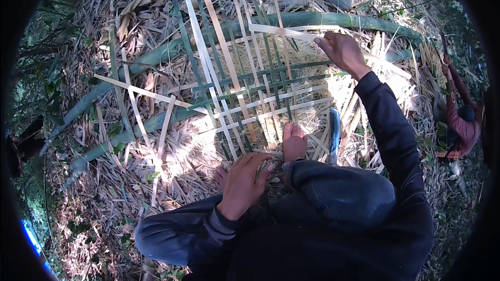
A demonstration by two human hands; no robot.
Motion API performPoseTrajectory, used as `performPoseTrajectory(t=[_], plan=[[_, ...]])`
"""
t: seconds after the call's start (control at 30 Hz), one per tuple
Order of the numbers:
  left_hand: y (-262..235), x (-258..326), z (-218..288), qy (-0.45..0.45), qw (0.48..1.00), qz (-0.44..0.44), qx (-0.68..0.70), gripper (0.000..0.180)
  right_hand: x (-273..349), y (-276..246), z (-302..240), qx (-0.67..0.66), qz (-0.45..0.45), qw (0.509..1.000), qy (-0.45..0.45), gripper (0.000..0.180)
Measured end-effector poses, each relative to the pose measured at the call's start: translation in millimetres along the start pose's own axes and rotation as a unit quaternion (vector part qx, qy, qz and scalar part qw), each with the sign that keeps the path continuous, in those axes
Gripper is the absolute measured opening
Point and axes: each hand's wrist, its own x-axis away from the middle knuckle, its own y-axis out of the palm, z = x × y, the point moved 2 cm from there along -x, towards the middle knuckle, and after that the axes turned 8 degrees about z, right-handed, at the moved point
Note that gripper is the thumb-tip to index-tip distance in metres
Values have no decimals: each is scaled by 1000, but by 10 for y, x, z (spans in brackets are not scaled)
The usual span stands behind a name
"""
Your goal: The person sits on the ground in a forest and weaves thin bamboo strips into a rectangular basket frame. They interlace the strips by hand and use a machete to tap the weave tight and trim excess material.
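Observation:
A half-woven mat of pale and green bamboo strips [245, 80] lies on the leaf-strewn ground in front of me. My right hand [341, 49] reaches out to the mat's far right side and grips a pale bamboo strip [284, 31] that runs across the upright strips. My left hand [244, 181] rests near my knee at the mat's near edge, fingers bent, pressing down on the strip ends. A bare foot [294, 141] stands on the near edge of the mat.
Long green bamboo poles [156, 57] lie across the ground under and beyond the mat. A blue-handled knife [334, 134] lies right of my foot. Loose strips [138, 117] lie at left. Another person in red [461, 119] is at the far right.

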Motion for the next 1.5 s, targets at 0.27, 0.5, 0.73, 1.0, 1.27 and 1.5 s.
performPoseTrajectory(t=[0.27,0.5,0.73,1.0,1.27,1.5], plan=[[40,-102,59,-8,1000,-13,6,21,92,179,236,-12,35,999,-28,50],[89,-126,26,-7,1000,-11,4,21,52,182,222,15,29,998,-50,49],[108,-153,5,-12,1000,-22,-3,20,15,118,116,46,-16,998,-29,44],[126,-144,-14,-14,1000,-15,-3,20,-83,119,129,88,-11,995,-53,44],[134,-151,15,-25,999,-19,-5,21,-337,185,306,102,-19,993,-57,48],[171,-182,26,-30,999,-21,4,21,-636,290,390,86,2,992,-96,49]])
